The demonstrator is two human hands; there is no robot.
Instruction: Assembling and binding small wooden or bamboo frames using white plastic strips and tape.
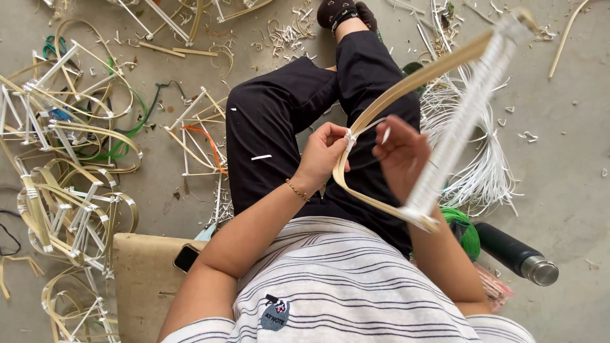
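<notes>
A bent tan cane frame [413,79] with a white-wrapped straight bar [460,127] is held above my lap. My left hand [323,152] pinches the cane strip where a white strand is knotted around it. My right hand [400,152] is just to the right, blurred, holding the free end of the white strand [386,134] between its fingers. I sit on the floor in black trousers with my legs crossed.
Several finished cane frames [70,159] lie piled on the left. A bundle of white strands [483,171] and a green coil [467,232] lie on the right, beside a dark flask [518,254]. A phone [186,257] rests on a tan board [143,279]. Offcuts litter the concrete floor.
</notes>
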